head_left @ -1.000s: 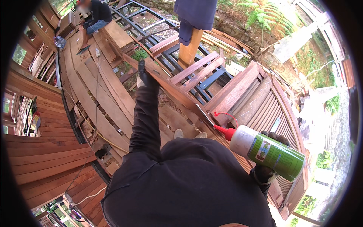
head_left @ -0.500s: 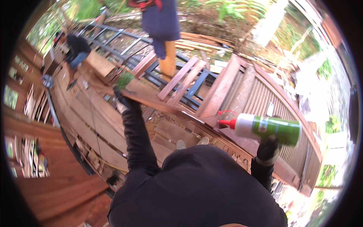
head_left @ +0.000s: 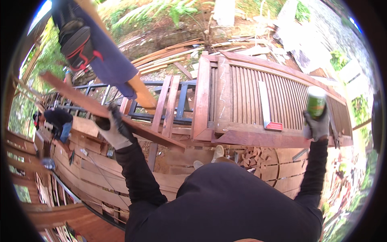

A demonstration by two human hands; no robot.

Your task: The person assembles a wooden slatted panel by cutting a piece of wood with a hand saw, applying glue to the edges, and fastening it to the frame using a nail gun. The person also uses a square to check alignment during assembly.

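My left hand (head_left: pixel 115 131), in a grey and black glove, is closed around a long reddish-brown wooden board (head_left: pixel 153 136). The board slants from the upper left down toward the middle. On the right, my gloved right hand (head_left: pixel 317 126) grips a green and white squeeze bottle (head_left: pixel 316 103) above the right part of a slatted wooden panel (head_left: pixel 246 90); its red nozzle does not show. A white squiggly bead runs along the panel's left frame piece (head_left: pixel 223 88). A try square (head_left: pixel 266 109) with a red-edged stock lies on the slats.
Two wooden strips (head_left: pixel 165 107) lie across a dark metal frame (head_left: pixel 183 101). Blue cloth (head_left: pixel 109 66) wraps a slanting post, with a black-and-red object against it. Another person (head_left: pixel 58 123) bends at far left. Wood offcuts (head_left: pixel 254 157) lie near my feet. Stacked planks (head_left: pixel 169 52) lie behind.
My view has turned right. My left hand has raised the board and swung its far end up leftward. The bottle has turned from lying sideways toward upright and moved farther right.
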